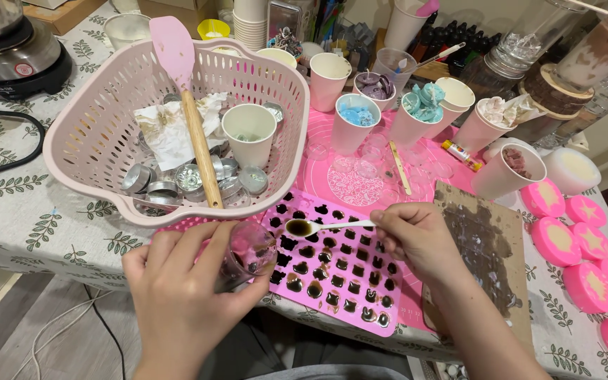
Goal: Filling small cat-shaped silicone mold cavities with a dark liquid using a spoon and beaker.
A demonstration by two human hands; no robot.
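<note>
At lower centre of the frame, the left hand (pixel 177 295) grips a small clear cup (pixel 248 252) tilted beside a pink mould tray (pixel 402 302). The right hand (pixel 416 239) pinches a white spoon (pixel 321 226) of dark liquid over the tray. A pink basket (pixel 86 141) sits upper left on the bench (pixel 8 218).

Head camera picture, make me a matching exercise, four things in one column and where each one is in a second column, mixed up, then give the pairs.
Things:
1. small spoon
2. clear cup
3. pink spatula
4. pink mould tray

Places:
A. in the left hand, tilted
B. flat on the table edge, under both hands
C. in the right hand, holding dark liquid
D. leaning in the pink basket

Pairs: 1-C, 2-A, 3-D, 4-B
</note>
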